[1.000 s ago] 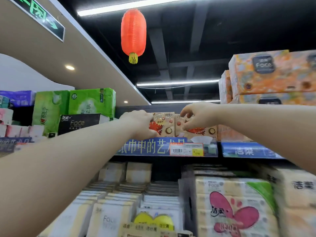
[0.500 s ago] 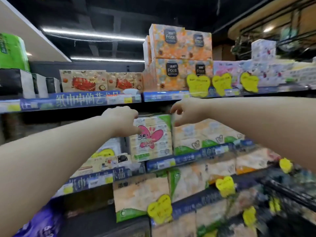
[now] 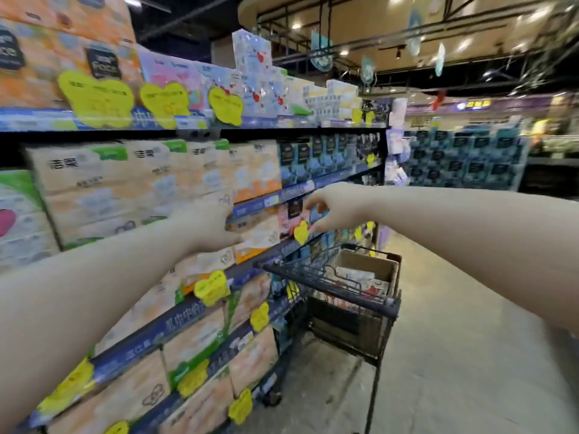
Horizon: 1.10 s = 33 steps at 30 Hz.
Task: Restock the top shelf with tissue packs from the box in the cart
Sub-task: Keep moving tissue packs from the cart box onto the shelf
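My empty hands, left [image 3: 210, 228] and right [image 3: 336, 208], hang half-open; the brown box [image 3: 372, 267] sits open-topped, lengthwise in the cart [image 3: 341, 296].

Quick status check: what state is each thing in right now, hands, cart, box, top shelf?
Left hand: empty, fingers loosely curled, out in front of the shelves.
Right hand: empty, open, fingers apart.
Cart: parked beside the shelving, upright.
Cardboard box: in the cart, top open, packs inside.
Top shelf: stocked, yellow tags along its edge.
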Motion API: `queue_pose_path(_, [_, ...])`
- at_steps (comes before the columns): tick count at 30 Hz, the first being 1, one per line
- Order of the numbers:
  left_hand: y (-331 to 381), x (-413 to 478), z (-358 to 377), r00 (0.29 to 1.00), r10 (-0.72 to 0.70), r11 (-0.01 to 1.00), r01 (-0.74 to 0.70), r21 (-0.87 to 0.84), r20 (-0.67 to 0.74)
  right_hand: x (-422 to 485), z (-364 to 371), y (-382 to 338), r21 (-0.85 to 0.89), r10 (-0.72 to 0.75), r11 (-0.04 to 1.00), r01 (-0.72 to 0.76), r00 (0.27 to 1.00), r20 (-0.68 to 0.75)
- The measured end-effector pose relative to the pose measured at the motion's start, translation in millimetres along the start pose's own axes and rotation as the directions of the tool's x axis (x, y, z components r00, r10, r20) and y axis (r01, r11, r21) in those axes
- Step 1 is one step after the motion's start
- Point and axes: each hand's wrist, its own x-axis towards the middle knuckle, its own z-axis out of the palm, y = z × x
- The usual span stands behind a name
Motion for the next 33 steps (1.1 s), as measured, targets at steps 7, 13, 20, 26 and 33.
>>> queue_pose_path(7, [205,66,13,0.974,0.224,0.973,-0.223,-0.053,0.027,-68,51,182,0.01,0.194,0.98,-0.196,0.974,0.116])
queue_pose_path(13, [315,101,47,0.943,0.309,0.95,-0.299,-0.089,0.123,-90,89,273,0.053,0.256,0.962,-0.268,0.951,0.174])
queue_pose_path(20, [390,166,90,0.927,0.349,0.932,-0.327,-0.157,0.14,-67,128,354,0.092,0.308,0.939,-0.332,0.928,0.208])
queue_pose_path(26, [439,246,151,0.897,0.408,0.905,-0.373,-0.203,0.17,-11,168,433,0.046,0.372,0.918,-0.394,0.896,0.241])
queue_pose_path(33, [472,344,206,0.885,0.387,0.902,-0.304,-0.306,0.26,75,205,510,0.029,0.368,0.919,-0.392,0.884,0.288])
